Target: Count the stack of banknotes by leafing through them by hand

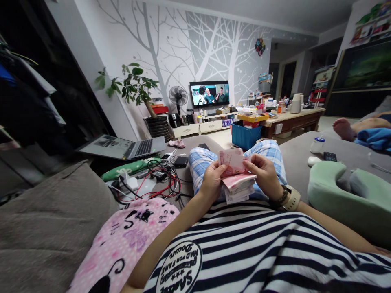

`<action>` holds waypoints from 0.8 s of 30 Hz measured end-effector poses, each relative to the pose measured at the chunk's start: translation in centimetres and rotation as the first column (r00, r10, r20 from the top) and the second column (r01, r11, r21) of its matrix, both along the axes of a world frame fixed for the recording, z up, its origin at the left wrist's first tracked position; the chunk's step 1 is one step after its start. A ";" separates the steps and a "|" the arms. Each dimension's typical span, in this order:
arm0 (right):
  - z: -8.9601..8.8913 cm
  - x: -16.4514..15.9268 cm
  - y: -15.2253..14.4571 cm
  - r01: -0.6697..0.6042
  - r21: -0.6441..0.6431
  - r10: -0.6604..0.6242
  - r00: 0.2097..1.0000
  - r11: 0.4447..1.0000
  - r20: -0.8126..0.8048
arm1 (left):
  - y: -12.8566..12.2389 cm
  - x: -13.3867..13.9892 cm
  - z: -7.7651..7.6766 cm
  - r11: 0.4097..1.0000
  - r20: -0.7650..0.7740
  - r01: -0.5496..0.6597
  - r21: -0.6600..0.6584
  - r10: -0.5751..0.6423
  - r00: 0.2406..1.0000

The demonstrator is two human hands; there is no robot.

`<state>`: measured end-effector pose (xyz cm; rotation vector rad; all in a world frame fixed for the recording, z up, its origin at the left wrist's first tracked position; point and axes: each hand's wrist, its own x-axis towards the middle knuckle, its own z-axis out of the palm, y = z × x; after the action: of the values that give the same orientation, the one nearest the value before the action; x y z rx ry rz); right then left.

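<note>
striped shirt | round badge: "Down", "MAD FOR FAME", another word unclear | pink blanket: lettering unclear

Centre: two bare hands, one pinkish paper banknote wad; left: one silver laptop; right: one pale-green U-shaped pillow.

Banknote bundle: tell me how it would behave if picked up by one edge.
The banknote bundle would likely bend easily, being made of thin paper notes. It could slide apart, since its lower edges lie unevenly.

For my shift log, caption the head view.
Left hand and right hand holding banknotes, an open laptop off to the left.
</note>
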<state>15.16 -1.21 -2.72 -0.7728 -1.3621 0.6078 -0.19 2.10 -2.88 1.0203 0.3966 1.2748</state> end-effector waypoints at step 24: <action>0.1 -0.2 -0.4 -0.018 0.052 0.019 1.000 0.998 -0.015 | 1.0 0.2 -0.7 0.997 0.068 -0.078 0.005 0.078 0.995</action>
<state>14.97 -1.63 -2.59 -0.7132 -1.3672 0.5890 -0.01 3.12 -3.58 0.9735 0.3827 1.3783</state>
